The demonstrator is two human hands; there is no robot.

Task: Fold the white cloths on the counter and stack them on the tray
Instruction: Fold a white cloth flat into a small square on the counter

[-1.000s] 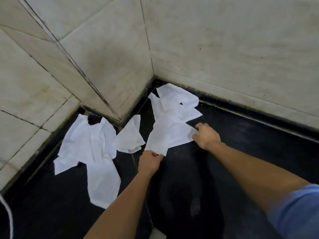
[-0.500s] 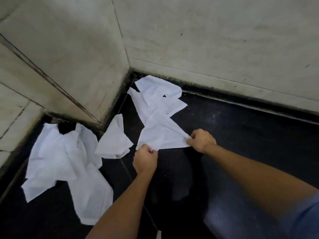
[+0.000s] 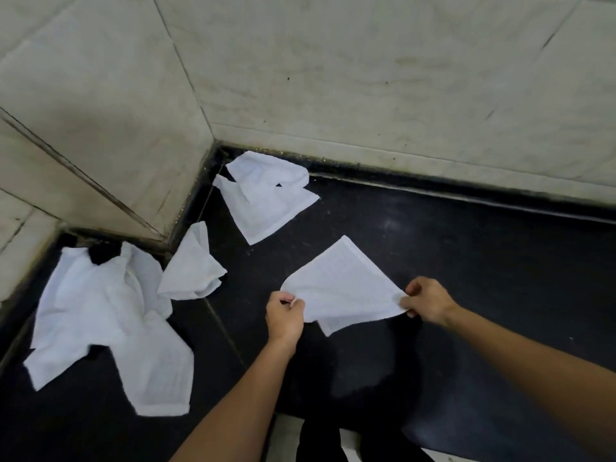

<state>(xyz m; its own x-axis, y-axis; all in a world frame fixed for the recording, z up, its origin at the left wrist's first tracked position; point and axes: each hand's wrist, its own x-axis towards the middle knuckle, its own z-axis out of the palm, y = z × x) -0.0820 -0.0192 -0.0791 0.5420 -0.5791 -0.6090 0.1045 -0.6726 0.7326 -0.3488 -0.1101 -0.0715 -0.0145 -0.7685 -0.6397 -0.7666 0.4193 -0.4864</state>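
Note:
A small white cloth (image 3: 343, 288) is stretched between my two hands just above the black counter (image 3: 466, 261). My left hand (image 3: 285, 316) pinches its left corner and my right hand (image 3: 428, 300) pinches its right corner. Another white cloth (image 3: 266, 198) lies crumpled in the back corner. A smaller bunched cloth (image 3: 193, 268) rests against the wall edge. A heap of white cloths (image 3: 103, 315) spreads over the counter at the left. No tray is in view.
Pale marble walls (image 3: 366, 78) close the counter at the back and left, with a jutting corner (image 3: 160, 235). The counter's front edge (image 3: 353, 441) runs below my forearms, something light showing beneath it.
Both hands have pulled one cloth off the back pile, toward me and to the right; it now hangs apart from the cloth left in the corner. The camera view has shifted right.

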